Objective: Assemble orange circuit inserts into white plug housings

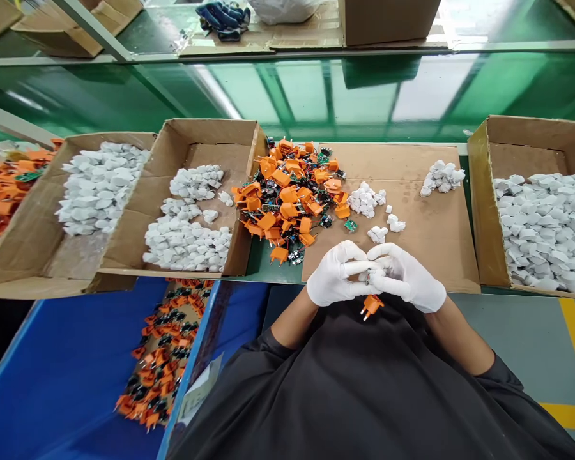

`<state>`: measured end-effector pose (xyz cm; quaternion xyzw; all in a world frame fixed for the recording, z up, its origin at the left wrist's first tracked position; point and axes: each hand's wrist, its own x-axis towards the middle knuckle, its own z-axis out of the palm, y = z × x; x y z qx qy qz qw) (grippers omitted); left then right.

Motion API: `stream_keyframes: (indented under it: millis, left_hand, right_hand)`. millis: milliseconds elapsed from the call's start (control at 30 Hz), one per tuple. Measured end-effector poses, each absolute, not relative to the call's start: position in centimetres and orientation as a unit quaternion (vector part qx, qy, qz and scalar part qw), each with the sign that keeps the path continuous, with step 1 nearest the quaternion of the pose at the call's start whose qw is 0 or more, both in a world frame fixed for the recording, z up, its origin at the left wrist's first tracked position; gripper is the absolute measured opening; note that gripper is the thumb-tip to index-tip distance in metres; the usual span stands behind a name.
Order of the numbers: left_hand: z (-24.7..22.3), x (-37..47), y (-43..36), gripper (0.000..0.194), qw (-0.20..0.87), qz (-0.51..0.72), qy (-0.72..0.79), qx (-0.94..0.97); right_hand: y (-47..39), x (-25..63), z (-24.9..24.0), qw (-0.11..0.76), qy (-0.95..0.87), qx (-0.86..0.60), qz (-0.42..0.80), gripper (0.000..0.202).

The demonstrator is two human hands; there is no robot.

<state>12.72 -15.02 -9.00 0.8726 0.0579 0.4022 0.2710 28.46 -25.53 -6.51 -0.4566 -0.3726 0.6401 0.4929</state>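
Head view: the left hand and right hand, gloved, meet with both grips pinched narrow on a small part, mostly hidden by fingers. An orange plug hangs just below. Beyond, a heap of plugs lies on the surface, beside cardboard bearing white pieces.

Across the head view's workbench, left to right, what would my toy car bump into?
Orange heap, leftmost box of white pieces, second such box, orange plug pile, gloved right hand, rightmost box.
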Motion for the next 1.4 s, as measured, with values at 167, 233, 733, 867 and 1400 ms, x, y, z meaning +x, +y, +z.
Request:
stream_keyframes:
  millis: [167,233,733,867,1400]
  left_hand:
    - [-8.8,12.4,-15.1,0.025,0.216,0.375,0.058,0.9]
    - [-8.9,12.3,-15.0,0.026,0.209,0.364,0.063,0.906]
    - [-9.7,12.3,-15.2,0.027,0.175,0.347,0.067,0.919]
    - [-9.8,12.4,-15.4,0.026,0.162,0.358,0.078,0.916]
    - [-10.2,12.7,-15.7,0.037,0.223,0.445,0.089,0.863]
  right_hand:
    - [-25.8,28.4,-6.4,0.482,-0.409,-0.472,0.615,0.035]
    - [-25.9,28.5,-6.4,0.48,-0.417,-0.465,0.616,0.034]
    - [-26.1,28.5,-6.6,0.476,-0.45,-0.503,0.563,0.028]
    - [-26.0,28.5,-6.8,0.469,-0.448,-0.531,0.546,0.026]
    - [-26.2,28.7,-6.8,0.527,-0.418,-0.454,0.584,0.042]
